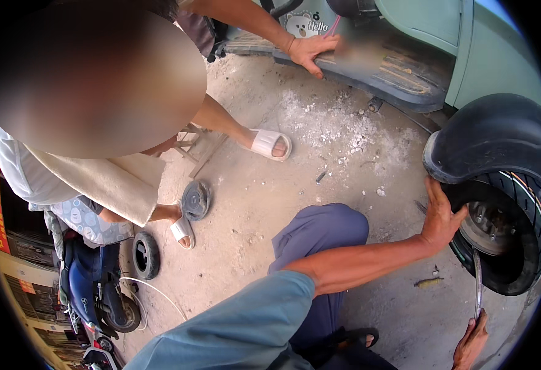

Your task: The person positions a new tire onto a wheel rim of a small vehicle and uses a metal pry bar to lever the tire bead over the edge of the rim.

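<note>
My left hand (440,219) grips the left side of a black tire (526,259) on the wheel of a light-green scooter (498,55), at the right of the head view. My right hand (471,339), low at the right, holds a long metal lever (478,287); the lever's upper end is in against the tire beside the grey hub (489,231). A black mudguard (492,135) arches over the wheel. On the ground left of the lever lies a small yellowish tool or object (429,282).
Another person (67,172), sitting at upper left, rests a hand (310,52) on the scooter's footboard (406,80). A wooden stool (199,151), round black object (196,198), loose tire (146,256), white hose (166,296), parked blue scooter (85,290) and white scattered debris (350,129) are around.
</note>
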Available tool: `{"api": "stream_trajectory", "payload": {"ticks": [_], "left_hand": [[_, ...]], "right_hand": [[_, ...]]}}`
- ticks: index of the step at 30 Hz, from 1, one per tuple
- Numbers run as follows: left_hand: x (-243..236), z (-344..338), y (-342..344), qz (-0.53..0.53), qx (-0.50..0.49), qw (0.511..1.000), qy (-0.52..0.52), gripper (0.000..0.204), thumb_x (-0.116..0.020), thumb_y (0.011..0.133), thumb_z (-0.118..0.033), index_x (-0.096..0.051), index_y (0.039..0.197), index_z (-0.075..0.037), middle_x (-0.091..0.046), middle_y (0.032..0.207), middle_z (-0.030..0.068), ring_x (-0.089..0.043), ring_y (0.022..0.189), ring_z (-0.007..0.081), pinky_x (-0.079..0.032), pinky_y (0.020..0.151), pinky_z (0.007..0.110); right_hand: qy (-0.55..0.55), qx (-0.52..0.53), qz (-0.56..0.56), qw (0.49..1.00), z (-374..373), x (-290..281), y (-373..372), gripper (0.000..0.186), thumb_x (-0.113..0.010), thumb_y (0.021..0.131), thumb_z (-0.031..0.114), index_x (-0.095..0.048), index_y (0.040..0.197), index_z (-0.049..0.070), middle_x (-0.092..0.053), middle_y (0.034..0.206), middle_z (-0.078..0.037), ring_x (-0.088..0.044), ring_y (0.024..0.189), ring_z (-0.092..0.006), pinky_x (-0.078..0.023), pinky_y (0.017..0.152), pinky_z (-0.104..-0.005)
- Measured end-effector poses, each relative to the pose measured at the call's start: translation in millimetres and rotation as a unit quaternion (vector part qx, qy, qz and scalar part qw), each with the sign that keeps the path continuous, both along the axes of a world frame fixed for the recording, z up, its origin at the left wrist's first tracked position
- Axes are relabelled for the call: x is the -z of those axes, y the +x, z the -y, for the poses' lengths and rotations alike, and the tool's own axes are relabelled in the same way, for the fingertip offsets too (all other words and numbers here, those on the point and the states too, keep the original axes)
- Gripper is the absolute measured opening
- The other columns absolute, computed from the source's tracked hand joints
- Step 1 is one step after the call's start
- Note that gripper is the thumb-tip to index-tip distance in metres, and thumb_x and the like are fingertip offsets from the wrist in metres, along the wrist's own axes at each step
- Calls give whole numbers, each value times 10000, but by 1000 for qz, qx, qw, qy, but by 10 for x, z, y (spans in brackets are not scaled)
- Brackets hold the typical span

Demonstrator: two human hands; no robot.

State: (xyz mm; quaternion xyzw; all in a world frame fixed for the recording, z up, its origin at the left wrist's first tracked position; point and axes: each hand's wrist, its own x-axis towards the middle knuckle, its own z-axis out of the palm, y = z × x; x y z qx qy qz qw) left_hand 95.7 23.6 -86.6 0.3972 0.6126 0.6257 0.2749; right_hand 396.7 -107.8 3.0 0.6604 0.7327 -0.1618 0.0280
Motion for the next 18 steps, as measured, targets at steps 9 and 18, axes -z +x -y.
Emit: {"api": "stream_trajectory", "payload": {"ticks": [9,18], "left_hand": [[-132,-12,10,-12,8,1000,6,885,-717,851,-56,-102,1475,73,-289,1411,298,-426,1312,477,-423,1054,479],[-166,-5,-21,-3,1,1000,16,879,-738,850,-89,-124,1439,128,-297,1381,348,-407,1298,533,-371,1104,497]], "right_hand": [[9,-14,74,997,62,-316,-236,441,-478,1051,354,-540,1430,136,-704,1004,-289,-678,875,-494,-531,724,-569],[109,-69,16,992,-146,164,116,207,-564,1005,177,-562,1120,5,-629,784,-280,-603,706,-506,-431,613,-555]]}}
